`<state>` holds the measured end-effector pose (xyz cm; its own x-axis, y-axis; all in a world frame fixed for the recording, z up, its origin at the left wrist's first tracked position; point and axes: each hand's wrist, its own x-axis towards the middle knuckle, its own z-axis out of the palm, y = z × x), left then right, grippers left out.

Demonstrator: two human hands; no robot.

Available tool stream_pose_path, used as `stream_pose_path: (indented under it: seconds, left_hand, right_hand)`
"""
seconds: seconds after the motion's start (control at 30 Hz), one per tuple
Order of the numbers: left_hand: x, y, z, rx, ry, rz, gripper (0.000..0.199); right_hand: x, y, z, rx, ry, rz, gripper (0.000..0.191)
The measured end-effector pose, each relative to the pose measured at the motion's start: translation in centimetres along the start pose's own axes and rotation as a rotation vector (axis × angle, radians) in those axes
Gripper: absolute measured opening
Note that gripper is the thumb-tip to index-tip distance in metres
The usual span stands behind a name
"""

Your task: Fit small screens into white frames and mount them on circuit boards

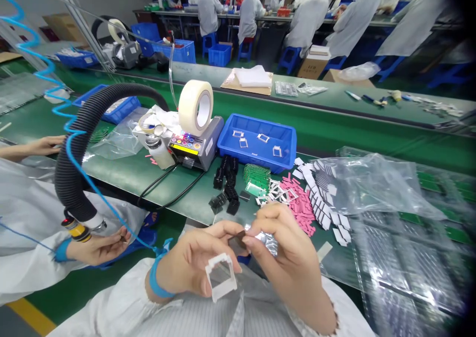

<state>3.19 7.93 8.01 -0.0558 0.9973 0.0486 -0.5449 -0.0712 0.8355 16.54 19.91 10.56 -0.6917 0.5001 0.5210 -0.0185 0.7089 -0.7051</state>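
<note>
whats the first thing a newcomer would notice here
Front and centre, the left hand holds a white square plastic frame, while the right hand pinches a dark piece beside crumpled foil. Just beyond lie a heap of pink pads and a blue tray, with a big tape roll on its dispenser to the left.

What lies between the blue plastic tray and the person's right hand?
In the head view, small white frames and pink strips lie between the blue plastic tray and the right hand.
</note>
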Motion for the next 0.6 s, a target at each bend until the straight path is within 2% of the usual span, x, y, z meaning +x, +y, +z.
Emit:
stream_pose_path:
  seconds: [0.2,0.6]
  left_hand:
    - [0.27,0.34,0.1,0.143,-0.053,0.088,0.038]
    - [0.39,-0.33,-0.69,0.17,-0.075,0.055,0.035]
  right_hand:
    - [-0.15,-0.17,0.07,-0.125,-0.003,-0.008,0.009]
    - [-0.46,0.59,0.46,-0.111,-0.041,0.025,0.01]
